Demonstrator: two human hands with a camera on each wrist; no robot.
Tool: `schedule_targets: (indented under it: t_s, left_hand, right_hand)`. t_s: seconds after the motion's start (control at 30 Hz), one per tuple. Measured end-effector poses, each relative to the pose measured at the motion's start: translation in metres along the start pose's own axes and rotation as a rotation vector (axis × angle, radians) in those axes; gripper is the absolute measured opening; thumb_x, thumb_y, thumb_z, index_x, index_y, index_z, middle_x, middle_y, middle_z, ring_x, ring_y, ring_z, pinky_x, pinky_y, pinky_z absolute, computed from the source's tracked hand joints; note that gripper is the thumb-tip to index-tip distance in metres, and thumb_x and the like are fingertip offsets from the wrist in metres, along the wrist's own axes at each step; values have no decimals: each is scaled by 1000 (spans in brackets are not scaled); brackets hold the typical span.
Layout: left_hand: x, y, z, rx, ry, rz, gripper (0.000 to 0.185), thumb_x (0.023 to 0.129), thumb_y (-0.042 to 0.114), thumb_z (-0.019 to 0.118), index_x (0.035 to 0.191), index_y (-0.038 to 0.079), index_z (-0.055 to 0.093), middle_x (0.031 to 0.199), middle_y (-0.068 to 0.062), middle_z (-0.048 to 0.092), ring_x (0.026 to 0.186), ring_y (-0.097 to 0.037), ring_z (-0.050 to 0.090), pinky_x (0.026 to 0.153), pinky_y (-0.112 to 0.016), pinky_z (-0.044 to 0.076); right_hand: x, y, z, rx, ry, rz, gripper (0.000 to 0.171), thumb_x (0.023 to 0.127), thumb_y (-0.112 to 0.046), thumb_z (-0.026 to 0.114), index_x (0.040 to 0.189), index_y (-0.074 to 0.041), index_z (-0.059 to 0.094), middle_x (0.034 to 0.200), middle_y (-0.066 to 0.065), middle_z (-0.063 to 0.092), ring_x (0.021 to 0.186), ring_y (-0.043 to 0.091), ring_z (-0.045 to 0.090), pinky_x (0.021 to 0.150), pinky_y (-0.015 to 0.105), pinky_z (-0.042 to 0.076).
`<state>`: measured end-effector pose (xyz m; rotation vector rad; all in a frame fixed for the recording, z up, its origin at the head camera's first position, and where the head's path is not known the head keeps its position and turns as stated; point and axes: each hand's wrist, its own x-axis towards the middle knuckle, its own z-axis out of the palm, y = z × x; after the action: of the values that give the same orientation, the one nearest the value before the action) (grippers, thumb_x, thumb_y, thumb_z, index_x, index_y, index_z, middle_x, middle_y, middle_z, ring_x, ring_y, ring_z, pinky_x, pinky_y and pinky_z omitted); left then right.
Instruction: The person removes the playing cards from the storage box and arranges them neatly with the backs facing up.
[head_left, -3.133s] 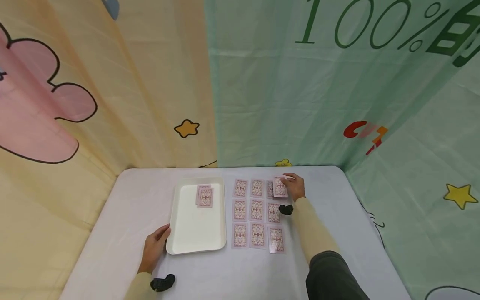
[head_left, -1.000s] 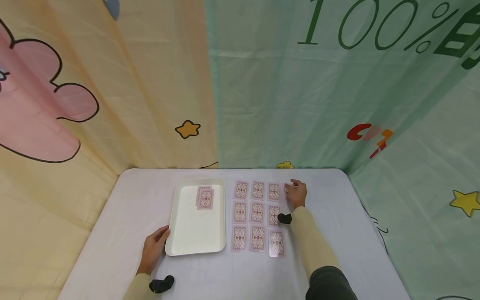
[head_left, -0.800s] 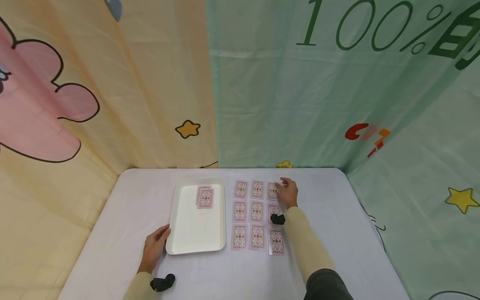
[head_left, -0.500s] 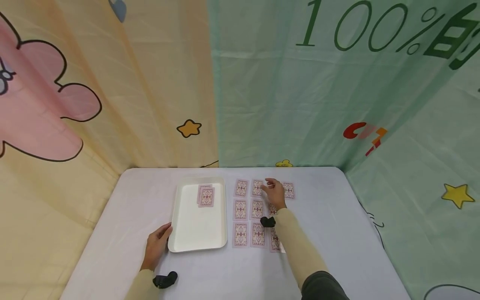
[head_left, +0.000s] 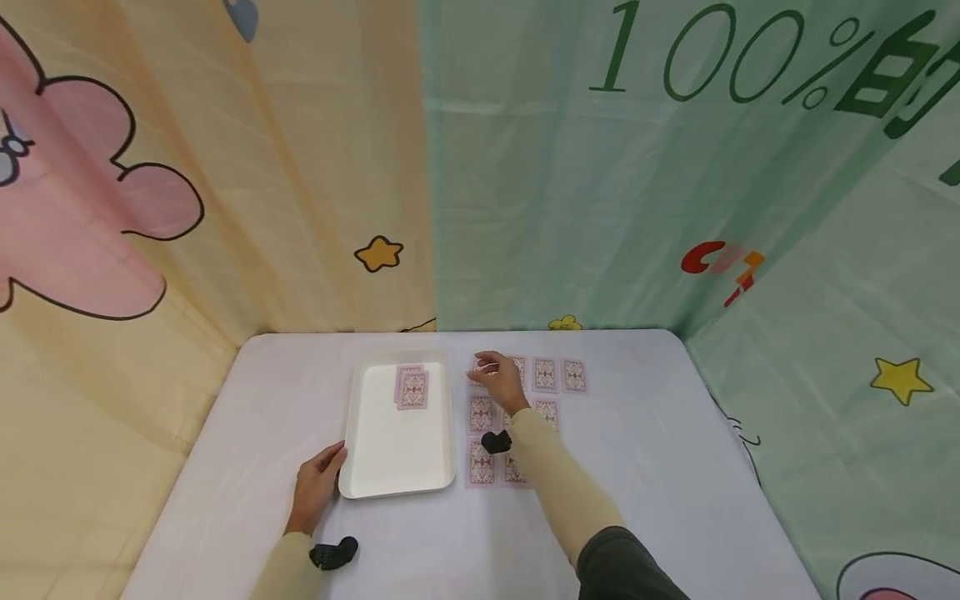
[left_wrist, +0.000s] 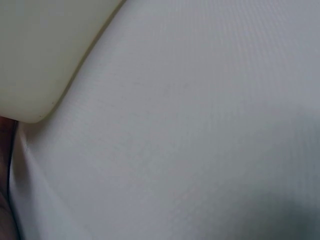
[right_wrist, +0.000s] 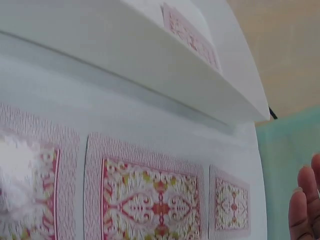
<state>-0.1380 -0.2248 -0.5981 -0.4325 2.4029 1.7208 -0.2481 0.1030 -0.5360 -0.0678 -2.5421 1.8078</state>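
Note:
My left hand holds the left edge of a white tray; in the left wrist view only the tray's corner and a sliver of the hand show. Two playing cards, backs up, overlap in the tray's upper part. My right hand hovers over the back-left card of the layout, its fingers bent loosely and nothing between them. Several more face-down playing cards lie in rows right of the tray. My right forearm hides part of them. In the right wrist view, fingertips appear beside the cards.
A white cloth covers the table. Printed curtains rise behind it and at both sides. A card sits at the right end of the back row. Black wrist devices are worn on both arms.
My right hand first carried a card at the back right and laid it down at the row's right end. It has since swept left, empty, along the back row. The left hand stays at the tray.

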Motion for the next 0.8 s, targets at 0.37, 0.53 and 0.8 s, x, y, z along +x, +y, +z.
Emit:
schedule_targets:
  t_s: [0.37, 0.53, 0.8]
  left_hand:
    - [1, -3, -1, 10, 30, 6, 46, 100, 25, 51, 134, -6, 52, 138, -28, 49, 128, -39, 45, 105, -50, 39]
    - [2, -2, 1, -4, 26, 0, 46, 100, 26, 52, 134, -5, 52, 138, -27, 49, 128, -38, 46, 105, -50, 40]
    - [1, -3, 2, 7, 39, 15, 45, 99, 24, 52, 133, -5, 53, 136, -26, 51, 126, -37, 48, 104, -49, 41]
  right_hand:
    - [-2, -14, 58, 35, -91, -54, 47, 82, -8, 76, 125, -1, 59, 121, 23, 58, 104, 34, 57, 79, 36, 54]
    - [-2, -21, 74, 56, -105, -13, 53, 82, -6, 76, 130, 0, 56, 127, 20, 55, 109, 35, 55, 79, 34, 54]
    - [0, -23, 94, 51, -105, 45, 56, 82, -7, 77, 133, -1, 54, 131, 17, 54, 112, 31, 54, 84, 34, 53]
